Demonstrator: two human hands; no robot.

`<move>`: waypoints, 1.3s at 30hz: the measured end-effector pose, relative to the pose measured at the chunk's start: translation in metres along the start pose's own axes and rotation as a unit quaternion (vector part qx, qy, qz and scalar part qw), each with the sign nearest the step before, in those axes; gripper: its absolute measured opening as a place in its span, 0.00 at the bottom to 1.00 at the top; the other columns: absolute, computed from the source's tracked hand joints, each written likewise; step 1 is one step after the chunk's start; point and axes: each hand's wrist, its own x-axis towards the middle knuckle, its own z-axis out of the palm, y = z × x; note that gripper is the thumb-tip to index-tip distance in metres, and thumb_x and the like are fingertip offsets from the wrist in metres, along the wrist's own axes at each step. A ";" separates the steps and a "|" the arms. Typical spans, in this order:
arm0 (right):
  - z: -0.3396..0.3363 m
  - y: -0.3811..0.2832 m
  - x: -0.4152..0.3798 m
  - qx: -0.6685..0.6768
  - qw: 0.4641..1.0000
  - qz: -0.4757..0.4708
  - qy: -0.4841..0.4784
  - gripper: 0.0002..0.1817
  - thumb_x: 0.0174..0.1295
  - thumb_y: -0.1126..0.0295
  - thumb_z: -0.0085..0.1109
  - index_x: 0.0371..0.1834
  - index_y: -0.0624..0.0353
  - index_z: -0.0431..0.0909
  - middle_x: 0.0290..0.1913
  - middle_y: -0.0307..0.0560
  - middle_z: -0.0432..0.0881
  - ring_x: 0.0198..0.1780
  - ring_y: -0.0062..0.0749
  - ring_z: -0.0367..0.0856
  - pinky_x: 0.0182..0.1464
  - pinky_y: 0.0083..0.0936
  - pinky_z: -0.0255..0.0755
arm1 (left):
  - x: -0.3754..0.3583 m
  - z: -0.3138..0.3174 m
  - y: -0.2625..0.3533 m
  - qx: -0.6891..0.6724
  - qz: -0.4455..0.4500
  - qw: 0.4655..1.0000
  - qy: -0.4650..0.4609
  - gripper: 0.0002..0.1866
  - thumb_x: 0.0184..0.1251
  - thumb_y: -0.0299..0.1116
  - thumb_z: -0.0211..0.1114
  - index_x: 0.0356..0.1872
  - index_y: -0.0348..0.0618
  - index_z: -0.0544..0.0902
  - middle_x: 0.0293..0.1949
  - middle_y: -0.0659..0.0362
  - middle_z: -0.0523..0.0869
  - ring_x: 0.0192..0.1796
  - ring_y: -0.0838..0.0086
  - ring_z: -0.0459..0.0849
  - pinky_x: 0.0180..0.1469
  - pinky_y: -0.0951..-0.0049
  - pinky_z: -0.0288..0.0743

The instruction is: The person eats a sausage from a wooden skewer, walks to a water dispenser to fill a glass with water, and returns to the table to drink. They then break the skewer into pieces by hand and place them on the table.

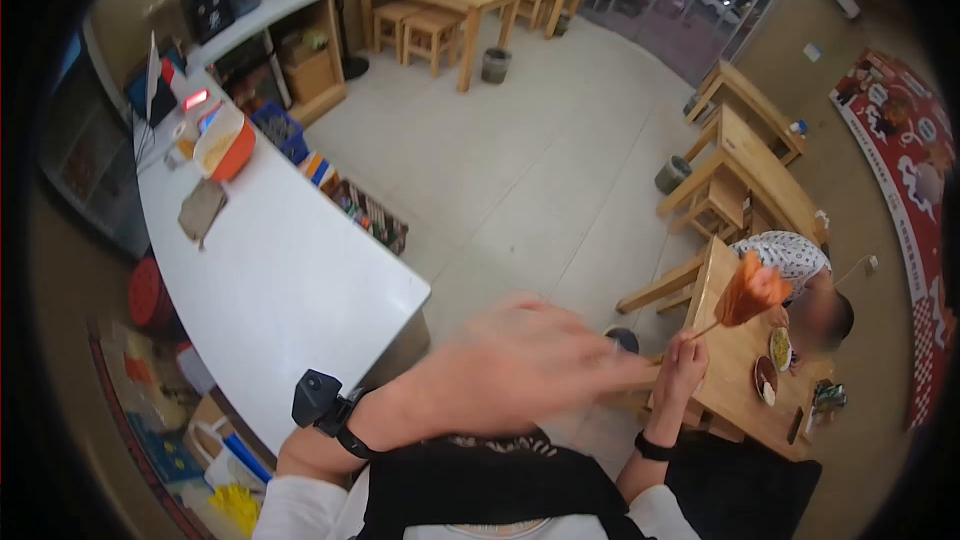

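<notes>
Your right hand [680, 368], closed round a skewer [748, 294] near the wooden worktop [730, 380] edge, could drop it if slackened; your left hand [525, 370] is blurred, openness and hold unclear.

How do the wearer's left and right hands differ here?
The left hand is motion-blurred, its grip unclear; the right hand is sharper, closed round a stick with orange-red food on top.
The left hand's wrist carries a black, boxy device; the right hand's only a slim black band.
Both are bare.
</notes>
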 end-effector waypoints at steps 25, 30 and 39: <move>-0.022 -0.057 -0.124 -0.152 0.963 0.004 0.223 0.08 0.54 0.71 0.60 0.24 0.64 0.76 0.19 0.34 0.67 0.22 0.15 0.60 0.24 0.14 0.53 | -0.176 0.125 -0.232 0.149 -0.418 0.877 -0.185 0.13 0.62 0.38 0.50 0.28 0.46 0.83 0.16 0.63 0.81 0.25 0.67 0.80 0.40 0.66 0.67; -0.056 -0.064 -0.120 -0.154 0.966 -0.013 0.206 0.07 0.54 0.70 0.60 0.26 0.63 0.78 0.20 0.35 0.68 0.22 0.15 0.62 0.24 0.13 0.53 | -0.171 0.135 -0.227 0.257 -0.395 0.865 -0.174 0.14 0.60 0.39 0.51 0.25 0.45 0.82 0.17 0.61 0.82 0.24 0.64 0.80 0.41 0.66 0.67; -0.137 -0.077 -0.073 -0.145 0.966 -0.057 0.208 0.09 0.54 0.67 0.61 0.25 0.63 0.78 0.21 0.34 0.69 0.22 0.15 0.62 0.24 0.12 0.54 | -0.200 0.141 -0.245 0.408 -0.393 0.821 -0.071 0.05 0.51 0.33 0.57 0.27 0.49 0.80 0.42 0.63 0.78 0.54 0.65 0.70 0.56 0.53 0.58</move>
